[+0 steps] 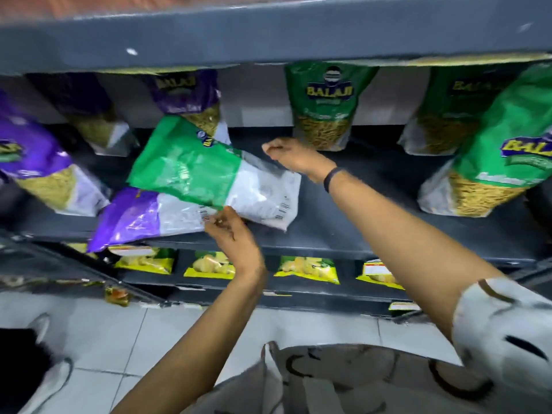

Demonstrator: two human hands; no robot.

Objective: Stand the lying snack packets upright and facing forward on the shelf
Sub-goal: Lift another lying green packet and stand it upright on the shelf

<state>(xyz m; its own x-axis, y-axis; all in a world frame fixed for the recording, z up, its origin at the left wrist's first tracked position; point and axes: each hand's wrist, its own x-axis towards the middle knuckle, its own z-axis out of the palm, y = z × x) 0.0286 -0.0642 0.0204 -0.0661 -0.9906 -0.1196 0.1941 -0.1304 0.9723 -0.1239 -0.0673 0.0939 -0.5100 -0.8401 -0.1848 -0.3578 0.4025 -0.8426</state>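
Observation:
A green-and-white snack packet (209, 171) lies tilted across the middle of the dark shelf (343, 231), back side up. It rests on a purple-and-white packet (140, 216) that lies flat and pokes over the shelf's front edge. My left hand (231, 234) grips the near edge of the green packet where the two packets overlap. My right hand (294, 156) holds the green packet's far right edge, fingers curled on it.
Upright purple packets (185, 94) (38, 162) stand at the left and back. Green packets (325, 106) (490, 156) stand at the back middle and right. A grey upper shelf (268, 34) hangs overhead. Yellow packets (307, 268) fill the shelf below. Bare shelf lies right of centre.

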